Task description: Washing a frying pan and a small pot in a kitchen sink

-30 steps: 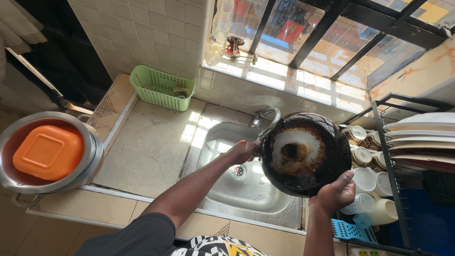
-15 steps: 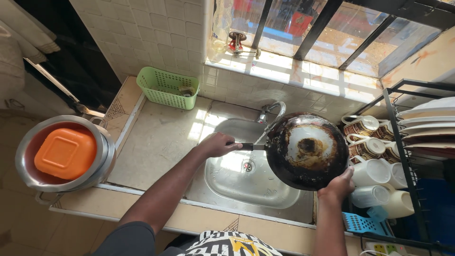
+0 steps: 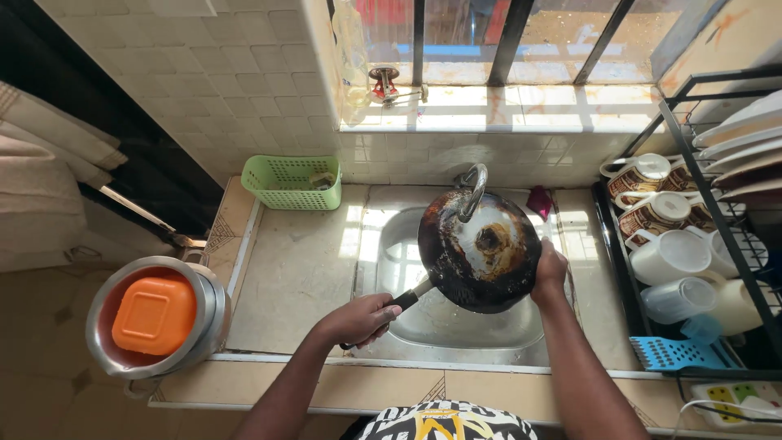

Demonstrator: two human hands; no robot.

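A black frying pan with a burnt, stained inside is tilted over the steel sink, under the curved tap. My left hand grips the pan's black handle at the sink's front left. Against the pan's right rim rests my right hand, holding it there. No running water can be made out.
A green basket stands at the back left of the counter. A steel pot holding an orange lid sits off the counter's left end. Cups, jugs and plates fill a black rack on the right. A blue grater lies near the front right.
The pan has moved left and down, from beside the cup rack to over the sink under the tap. Both hands kept their hold.
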